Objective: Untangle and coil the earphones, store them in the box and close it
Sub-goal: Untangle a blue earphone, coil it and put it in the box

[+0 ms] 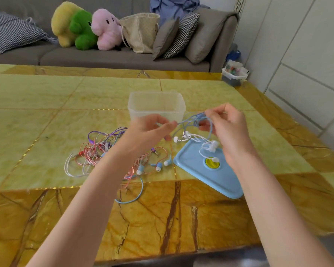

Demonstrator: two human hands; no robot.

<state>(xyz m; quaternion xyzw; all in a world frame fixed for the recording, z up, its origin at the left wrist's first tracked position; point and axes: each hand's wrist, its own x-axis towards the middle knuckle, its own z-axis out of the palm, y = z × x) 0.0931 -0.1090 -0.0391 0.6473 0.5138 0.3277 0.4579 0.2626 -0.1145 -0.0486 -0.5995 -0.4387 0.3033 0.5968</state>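
A clear plastic box (156, 102) stands open at the table's middle. Its blue lid (204, 174) with a yellow knob lies flat to the right front. My left hand (150, 130) pinches one end of a blue earphone cable (189, 122), and my right hand (226, 128) holds the cable's loops above the lid. White earphones (210, 147) dangle below my right hand, tangled with the blue cable, some resting on the lid. A tangle of red, purple, white and blue earphones (108, 151) lies on the table under my left forearm.
The yellow-green marble table (46, 97) extends to the left and back. A grey sofa (104, 56) with plush toys, cushions and a bag stands behind it. A small container (233, 74) sits off the table's far right corner by the white wall.
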